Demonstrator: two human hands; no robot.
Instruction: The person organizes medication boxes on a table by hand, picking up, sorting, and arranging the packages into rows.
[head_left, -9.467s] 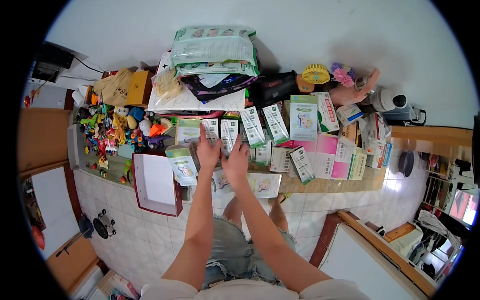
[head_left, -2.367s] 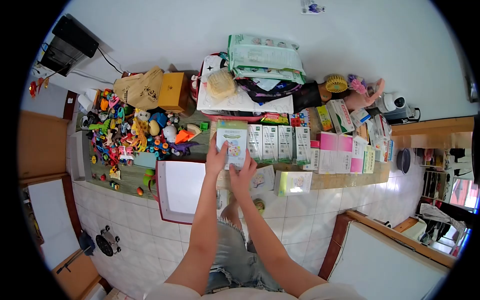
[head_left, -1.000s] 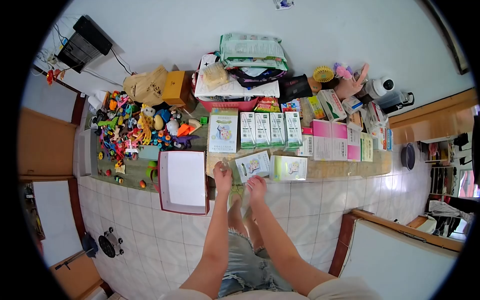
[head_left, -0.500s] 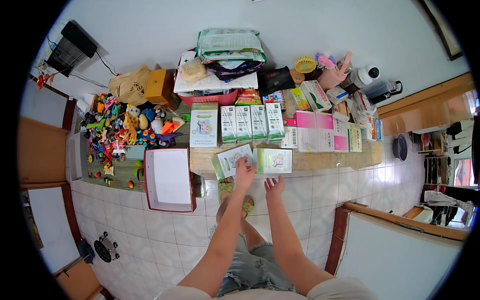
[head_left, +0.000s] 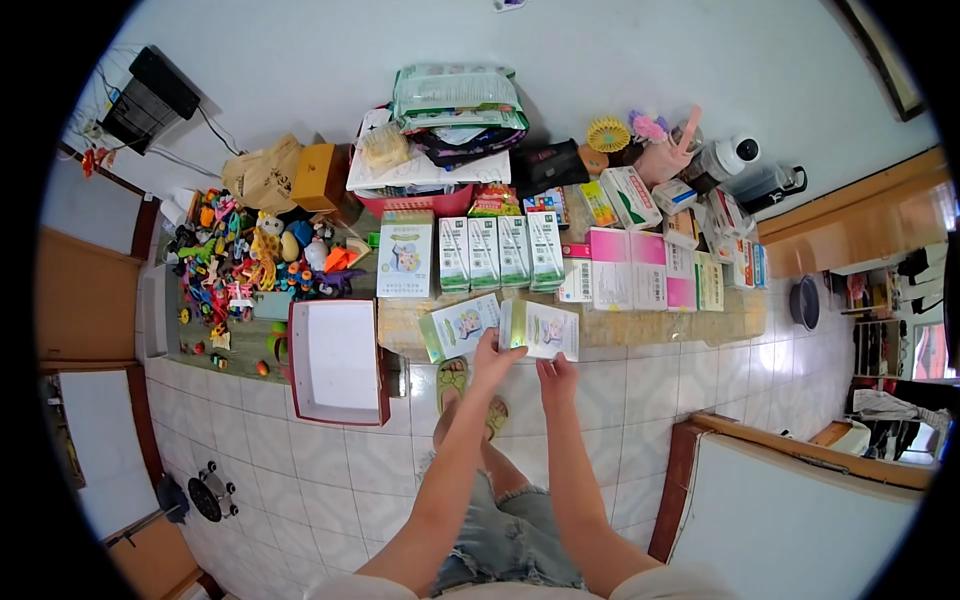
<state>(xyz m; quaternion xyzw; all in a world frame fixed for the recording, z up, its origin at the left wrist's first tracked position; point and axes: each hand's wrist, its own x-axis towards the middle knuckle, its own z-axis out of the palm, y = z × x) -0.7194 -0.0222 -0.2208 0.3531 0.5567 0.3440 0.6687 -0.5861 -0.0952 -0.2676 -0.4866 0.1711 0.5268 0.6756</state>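
Observation:
A white-and-green carton (head_left: 541,330) with a printed picture lies tilted at the table's front edge. My left hand (head_left: 493,362) is closed on its lower left corner, thumb on the front face. At its lower right edge, my right hand (head_left: 557,378) has its fingertips pinched on the carton. Just left of it, partly behind my left hand, a similar carton (head_left: 458,327) lies at a slant on the table. Behind them stand a larger picture carton (head_left: 405,254) and a row of several narrow white-and-green boxes (head_left: 484,253).
Pink-and-white boxes (head_left: 627,268) stand right of the row. An open shallow box (head_left: 337,362) with a red rim sits to the left, near a heap of toys (head_left: 265,250). A pink basket (head_left: 415,201) piled with bags is behind. Bottles (head_left: 720,160) stand at the back right.
My left hand has moved from the left carton to the right one and grips its corner. My right hand has come up to its lower edge. The right carton has shifted left and tilted.

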